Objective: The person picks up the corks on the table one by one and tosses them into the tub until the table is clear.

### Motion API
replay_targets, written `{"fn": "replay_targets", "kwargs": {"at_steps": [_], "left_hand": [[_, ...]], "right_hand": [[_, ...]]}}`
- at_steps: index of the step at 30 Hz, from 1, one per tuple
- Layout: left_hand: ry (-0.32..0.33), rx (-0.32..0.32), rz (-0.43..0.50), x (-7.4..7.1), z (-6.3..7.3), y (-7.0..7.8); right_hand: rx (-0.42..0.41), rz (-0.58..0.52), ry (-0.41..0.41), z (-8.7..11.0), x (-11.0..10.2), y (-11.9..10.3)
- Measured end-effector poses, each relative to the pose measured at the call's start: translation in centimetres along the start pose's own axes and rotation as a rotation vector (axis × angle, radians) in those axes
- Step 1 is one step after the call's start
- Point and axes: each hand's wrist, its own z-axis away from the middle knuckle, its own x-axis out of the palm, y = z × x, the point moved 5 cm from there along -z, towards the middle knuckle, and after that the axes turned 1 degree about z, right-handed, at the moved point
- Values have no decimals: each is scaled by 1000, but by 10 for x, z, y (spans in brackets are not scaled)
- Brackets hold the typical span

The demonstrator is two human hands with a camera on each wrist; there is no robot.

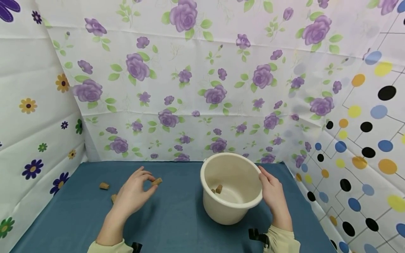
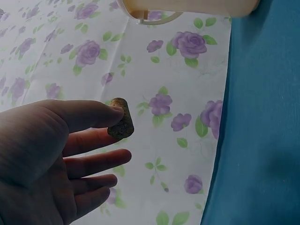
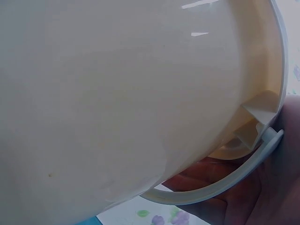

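Note:
Between thumb and index finger, my left hand (image 1: 131,193) pinches a cork (image 1: 156,181) above the table. In the left wrist view the same cork (image 2: 122,118) is speckled brown, and the other fingers extend below it. My right hand (image 1: 272,191) grips the right side of a cream bucket (image 1: 227,214) at its rim, and the bucket tilts a little. Corks (image 1: 218,189) lie inside it, against the left inner wall. The right wrist view shows the bucket's side, its handle (image 3: 211,192) and part of my right hand (image 3: 234,197) behind the handle.
A loose cork (image 1: 104,186) lies on the blue tablecloth (image 1: 177,218) at the left. Another cork (image 1: 114,198) is partly hidden by my left hand. A flowered sheet (image 1: 190,88) hangs behind the table, with patterned sheets on both sides.

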Motion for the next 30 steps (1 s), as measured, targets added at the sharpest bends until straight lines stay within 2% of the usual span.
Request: {"fn": "replay_targets", "kwargs": {"at_steps": [11, 19, 30], "left_hand": [[-9, -3, 14, 2, -3, 7], [18, 28, 26, 2, -4, 13], [42, 81, 73, 6, -7, 40]], "right_hand": [[1, -15, -2, 0, 0, 1], [-14, -19, -2, -1, 0, -2], [1, -12, -2, 1, 0, -1]]}}
